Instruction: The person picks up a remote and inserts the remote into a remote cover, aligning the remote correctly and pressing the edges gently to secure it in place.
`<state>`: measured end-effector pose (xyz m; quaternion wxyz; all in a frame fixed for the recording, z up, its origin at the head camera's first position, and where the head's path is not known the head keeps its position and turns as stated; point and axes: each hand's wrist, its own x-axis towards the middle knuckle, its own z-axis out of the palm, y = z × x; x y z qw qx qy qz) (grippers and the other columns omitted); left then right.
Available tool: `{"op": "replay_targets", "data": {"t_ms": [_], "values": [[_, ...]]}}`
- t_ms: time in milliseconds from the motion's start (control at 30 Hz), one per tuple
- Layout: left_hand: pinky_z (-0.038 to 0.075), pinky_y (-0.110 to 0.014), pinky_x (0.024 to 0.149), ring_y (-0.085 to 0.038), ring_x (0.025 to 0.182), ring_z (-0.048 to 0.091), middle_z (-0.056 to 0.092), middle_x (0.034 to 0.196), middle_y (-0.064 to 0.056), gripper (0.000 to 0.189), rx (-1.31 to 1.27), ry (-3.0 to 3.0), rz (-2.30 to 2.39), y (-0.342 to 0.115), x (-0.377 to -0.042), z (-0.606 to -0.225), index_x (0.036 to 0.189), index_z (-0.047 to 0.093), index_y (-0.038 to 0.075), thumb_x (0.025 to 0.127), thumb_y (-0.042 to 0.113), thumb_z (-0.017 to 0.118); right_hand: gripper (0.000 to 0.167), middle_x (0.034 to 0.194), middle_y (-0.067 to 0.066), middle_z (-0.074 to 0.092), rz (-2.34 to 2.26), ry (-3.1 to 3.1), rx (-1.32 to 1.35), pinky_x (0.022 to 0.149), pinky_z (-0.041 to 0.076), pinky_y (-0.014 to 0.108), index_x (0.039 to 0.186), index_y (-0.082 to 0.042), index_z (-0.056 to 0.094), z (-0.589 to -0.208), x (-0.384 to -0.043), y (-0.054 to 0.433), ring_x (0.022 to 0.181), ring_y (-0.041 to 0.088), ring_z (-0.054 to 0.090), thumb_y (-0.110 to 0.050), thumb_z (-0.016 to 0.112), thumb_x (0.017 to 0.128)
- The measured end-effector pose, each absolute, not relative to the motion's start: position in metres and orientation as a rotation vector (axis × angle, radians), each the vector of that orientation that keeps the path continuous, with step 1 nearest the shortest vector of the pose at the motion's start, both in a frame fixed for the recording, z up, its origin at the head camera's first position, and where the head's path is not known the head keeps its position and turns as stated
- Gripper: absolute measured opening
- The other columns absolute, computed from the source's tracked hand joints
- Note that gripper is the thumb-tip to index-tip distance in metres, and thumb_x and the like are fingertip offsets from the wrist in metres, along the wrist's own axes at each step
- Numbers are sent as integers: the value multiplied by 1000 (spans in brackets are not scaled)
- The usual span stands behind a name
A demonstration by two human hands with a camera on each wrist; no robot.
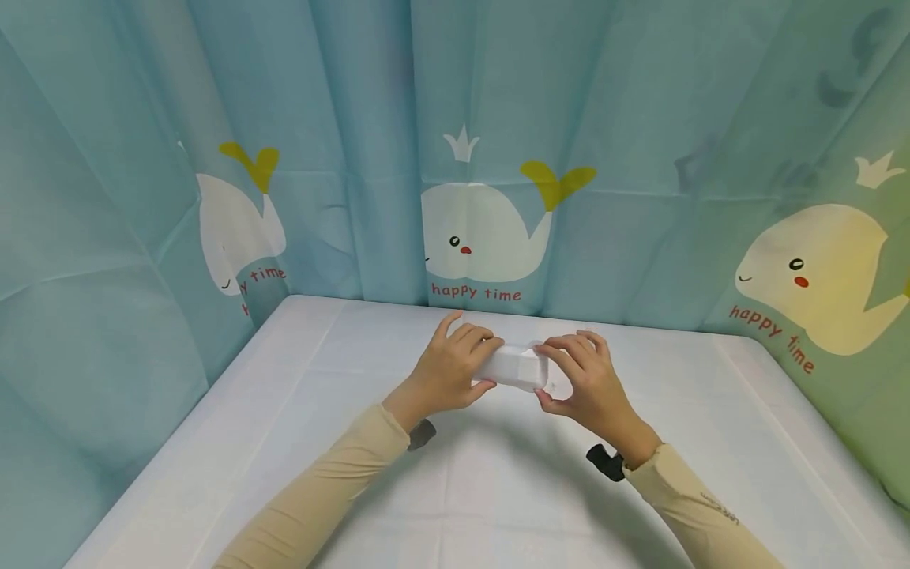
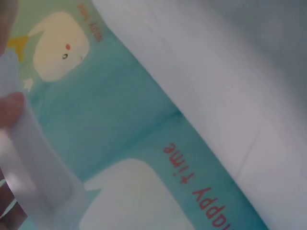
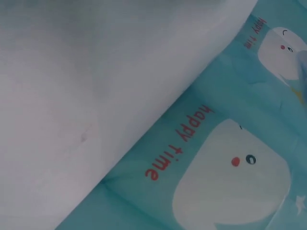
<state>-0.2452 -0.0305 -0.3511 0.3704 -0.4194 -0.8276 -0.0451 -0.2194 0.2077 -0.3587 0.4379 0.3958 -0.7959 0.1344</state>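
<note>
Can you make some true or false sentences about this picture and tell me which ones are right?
1. The left hand holds a white box. True.
2. The right hand is far away from the box. False: the right hand is at one end of it.
3. The curtain has whales on it. True.
4. The sleeves are black. False: the sleeves are beige.
5. The table is white. True.

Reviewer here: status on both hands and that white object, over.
Left hand grips white object at one end. Right hand grips the other. Object appears raised above table. No obstacle seen.
</note>
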Motion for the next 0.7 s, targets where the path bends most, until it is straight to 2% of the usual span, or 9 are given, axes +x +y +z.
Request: {"op": "replay_targets", "data": {"t_ms": [100,200,367,533,700], "values": [[40,-47,102,-14,97,62,66,101,1,49,-1074,-2180,-200,-33,-246,-353,106,66,14,69,43,78,39,96,13,62,375,-1915,1013,86,39,53,105,1,64,-362,-218,209,89,29,56,-27,67,78],[40,-44,102,-13,95,62,66,100,3,47,-1040,-2271,-307,-36,-245,-354,104,67,15,68,44,78,31,87,12,63,355,-1763,1076,83,41,51,96,-1,68,-365,-216,210,83,28,57,-29,57,90],[41,-42,100,-12,91,63,67,97,3,47,-1035,-2361,-441,-38,-244,-356,103,68,14,69,44,77,21,76,8,63,227,-1551,1140,75,45,50,78,-7,69,-369,-220,206,73,25,59,-19,59,92],[43,-40,97,-10,83,62,66,91,4,46,-1035,-2349,-497,-33,-239,-359,99,68,14,68,46,77,26,72,7,61,225,-1496,1129,74,43,49,70,-5,64,-371,-223,204,70,25,56,-12,55,93],[46,-37,88,-10,76,61,66,85,4,46,-936,-2260,-488,-28,-234,-363,95,69,14,65,46,79,29,69,8,58,262,-1500,1103,73,41,49,62,-4,59,-370,-223,203,69,25,54,-8,56,91]]}}
